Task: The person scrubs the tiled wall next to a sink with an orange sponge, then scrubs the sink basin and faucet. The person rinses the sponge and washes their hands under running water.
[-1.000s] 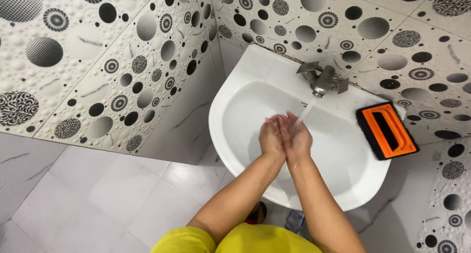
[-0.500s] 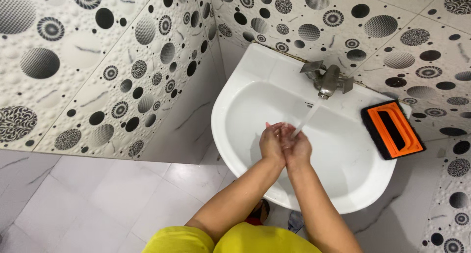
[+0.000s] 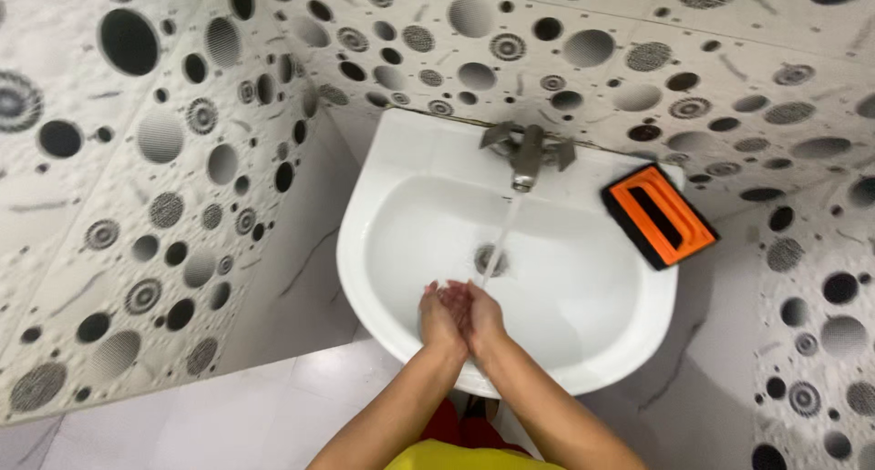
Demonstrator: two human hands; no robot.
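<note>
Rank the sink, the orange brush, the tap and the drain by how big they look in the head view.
1. White sink, by far the largest.
2. Orange brush on its rim.
3. Metal tap, only a little smaller than the brush, so that order is unsure.
4. Drain, smallest.

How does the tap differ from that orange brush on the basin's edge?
The tap is grey metal; the brush is orange with a black edge. The tap stands at the middle of the back rim of the basin with water running from it; the brush lies flat and askew at the right corner, dry as far as can be seen. Neither hand touches either one.
</note>
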